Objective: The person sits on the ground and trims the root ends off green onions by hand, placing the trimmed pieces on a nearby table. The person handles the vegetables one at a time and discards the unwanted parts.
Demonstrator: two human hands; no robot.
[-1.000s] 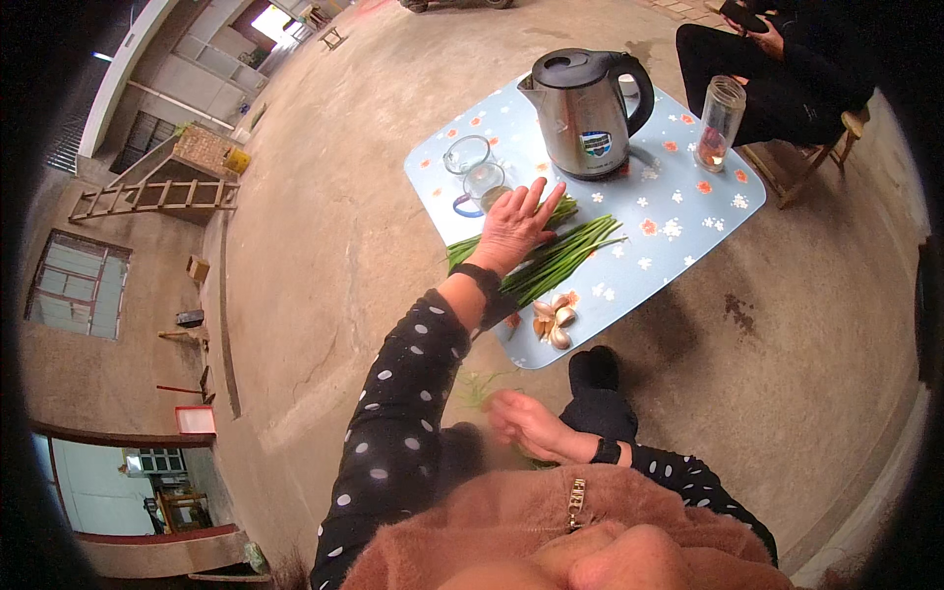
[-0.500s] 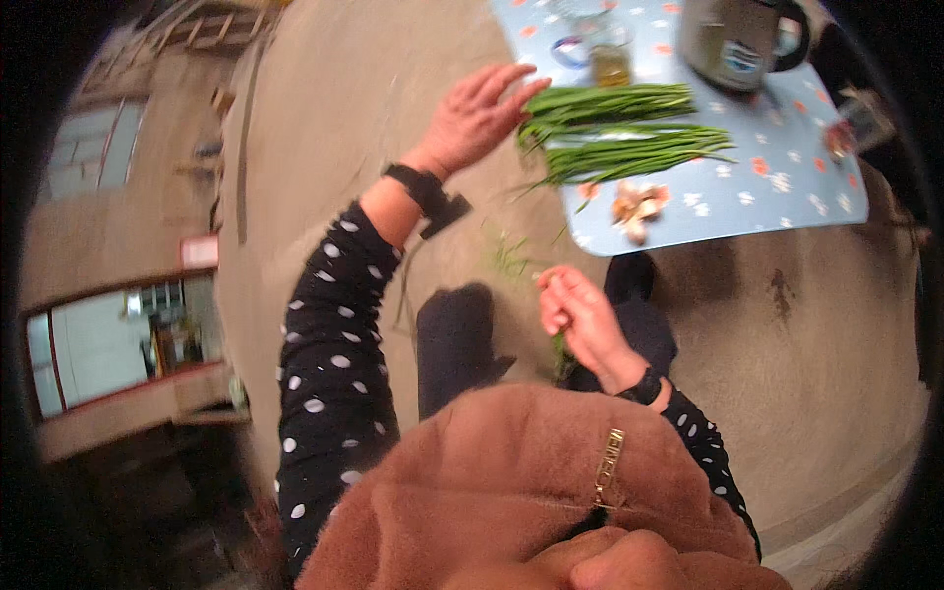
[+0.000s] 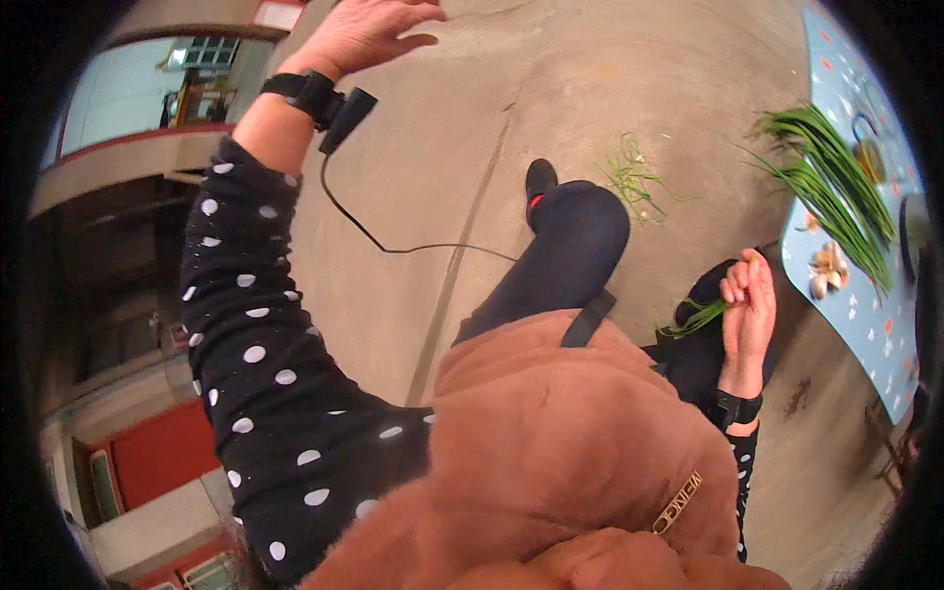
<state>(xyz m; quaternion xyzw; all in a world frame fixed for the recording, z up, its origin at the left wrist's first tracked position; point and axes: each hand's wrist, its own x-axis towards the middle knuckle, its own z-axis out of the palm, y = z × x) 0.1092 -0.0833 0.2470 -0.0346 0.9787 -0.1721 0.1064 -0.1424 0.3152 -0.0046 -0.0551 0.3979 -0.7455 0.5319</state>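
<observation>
My left hand (image 3: 372, 31) reaches out at the upper left over the bare floor, fingers apart, with nothing in it; its fingertips are close to the picture's edge. Lower right, near my knee, my right hand (image 3: 749, 305) is closed on a few green chives (image 3: 700, 321), whose thin ends stick out on its left side. A bunch of long chives (image 3: 831, 177) lies on the blue flowered table (image 3: 854, 332) to the right. Several garlic bulbs or cloves (image 3: 828, 271) lie near the table's edge, beyond my right hand.
Green trimmings (image 3: 634, 179) are scattered on the concrete floor (image 3: 472, 128). A glass jar (image 3: 869, 160) with yellowish contents stands beyond the chives. A dark kettle (image 3: 914, 236) is partly cut off at the right rim. A black cable (image 3: 379, 241) hangs from my left wrist device (image 3: 346, 120).
The view has swung left, so the table now sits at the right rim. My left hand has moved away from the chives on the table, out to the left. My right hand keeps its grip.
</observation>
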